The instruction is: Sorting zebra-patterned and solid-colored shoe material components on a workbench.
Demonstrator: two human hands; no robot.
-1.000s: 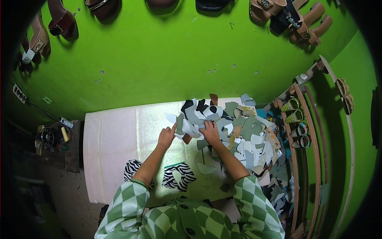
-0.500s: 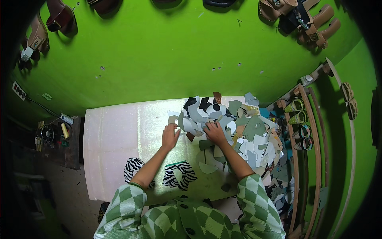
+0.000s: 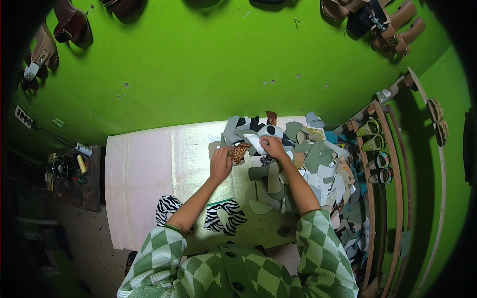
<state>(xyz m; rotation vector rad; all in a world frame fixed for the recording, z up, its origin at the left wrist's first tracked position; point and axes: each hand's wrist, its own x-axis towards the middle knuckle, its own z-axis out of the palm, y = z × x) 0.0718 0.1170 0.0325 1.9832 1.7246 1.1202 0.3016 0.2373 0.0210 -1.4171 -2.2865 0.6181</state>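
Note:
At the left edge of the scrap pile (image 3: pixel 318 159), my left hand (image 3: pixel 220 161) has its fingers closed on the edge of a brown leopard-print scrap (image 3: pixel 239 153). My right hand (image 3: pixel 272 147) pinches a white scrap (image 3: pixel 255 143) just beside it, over the grey and green cut pieces. Nearer to me lie a zebra-print piece (image 3: pixel 226 217) with a green top edge and a small pale green scrap on it. Another zebra-print piece (image 3: pixel 166 208) is partly hidden by my left forearm.
The pale shiny table (image 3: pixel 139 184) stands against a green wall. Scraps spill off its right side towards a wooden rack (image 3: pixel 392 198) holding sandals (image 3: pixel 372 144). More sandals (image 3: pixel 387 25) hang on the wall above. A dark side stand (image 3: pixel 82 191) with thread spools is at left.
Both hands have shifted among the scraps. The leopard-print scrap now shows at my left fingers, and a white scrap is in my right hand. Some grey pieces on the pile have moved.

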